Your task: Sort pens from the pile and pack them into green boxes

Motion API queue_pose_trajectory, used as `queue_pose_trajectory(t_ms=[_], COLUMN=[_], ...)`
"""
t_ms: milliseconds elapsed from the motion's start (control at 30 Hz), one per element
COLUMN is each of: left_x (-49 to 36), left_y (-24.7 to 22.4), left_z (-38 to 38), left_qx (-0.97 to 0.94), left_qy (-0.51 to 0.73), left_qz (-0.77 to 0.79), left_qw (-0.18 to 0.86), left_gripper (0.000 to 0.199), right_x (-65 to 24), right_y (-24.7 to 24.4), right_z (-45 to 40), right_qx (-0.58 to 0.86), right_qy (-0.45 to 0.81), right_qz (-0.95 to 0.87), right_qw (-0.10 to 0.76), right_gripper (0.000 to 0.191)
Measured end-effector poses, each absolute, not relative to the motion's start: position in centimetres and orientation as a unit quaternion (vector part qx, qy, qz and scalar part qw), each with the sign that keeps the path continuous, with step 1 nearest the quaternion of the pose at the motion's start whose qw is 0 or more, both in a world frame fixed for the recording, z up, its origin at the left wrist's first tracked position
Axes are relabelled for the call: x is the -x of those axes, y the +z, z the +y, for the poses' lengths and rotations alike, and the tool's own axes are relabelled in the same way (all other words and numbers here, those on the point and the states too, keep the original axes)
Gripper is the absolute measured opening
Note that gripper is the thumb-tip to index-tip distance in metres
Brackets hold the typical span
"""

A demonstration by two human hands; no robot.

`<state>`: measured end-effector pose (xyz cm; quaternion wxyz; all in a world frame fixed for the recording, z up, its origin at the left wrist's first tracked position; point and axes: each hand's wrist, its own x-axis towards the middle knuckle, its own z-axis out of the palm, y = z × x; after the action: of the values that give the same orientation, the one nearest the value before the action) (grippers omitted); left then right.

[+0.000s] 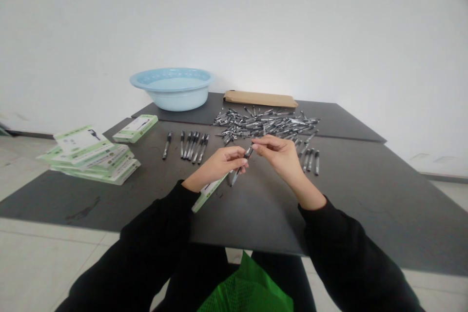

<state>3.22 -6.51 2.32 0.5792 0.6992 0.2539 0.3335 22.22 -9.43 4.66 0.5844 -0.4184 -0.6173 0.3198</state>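
Observation:
A clear-barrelled pen (236,176) with a black upper end slants between my two hands above the dark table. My left hand (226,162) is closed around its middle. At the pen's upper end, the fingers of my right hand (276,152) are pinched; the tip of the pen there is partly hidden by them. Below my left hand lies a green and white box (207,193), partly covered by the hand and sleeve. Several pens (193,146) lie in a row left of my hands, and a few more pens (311,160) lie to the right.
Beyond my hands spreads a heap of loose pens and caps (270,123). A flat brown cardboard piece (259,99) lies behind it. The light blue basin (179,100) stands at the back left. Stacked green and white boxes (91,156) and one single box (135,128) are on the left.

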Motion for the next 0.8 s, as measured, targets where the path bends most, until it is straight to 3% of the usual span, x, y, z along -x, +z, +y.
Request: queue_pose_trajectory(t_ms=[200,433,800], left_x=[-2.9,-2.6,-2.4], left_y=[2.2,2.9,2.9], left_z=[-6.5,-6.8,-6.9], left_qx=[-0.745,-0.769,-0.778], left_qy=[0.313,0.307,0.296], left_qz=[0.27,0.269,0.265], left_qw=[0.524,0.492,0.487], left_gripper=[0.03,0.035,0.037], right_x=[-22.1,-21.3,-21.2], right_y=[4.5,4.6,4.1], right_z=[-9.7,-10.5,-10.2], right_qx=[0.407,0.395,0.39], right_qy=[0.27,0.161,0.253], right_qz=[-0.653,-0.701,-0.67], right_qw=[0.579,0.571,0.579], right_gripper=[0.01,0.016,0.011])
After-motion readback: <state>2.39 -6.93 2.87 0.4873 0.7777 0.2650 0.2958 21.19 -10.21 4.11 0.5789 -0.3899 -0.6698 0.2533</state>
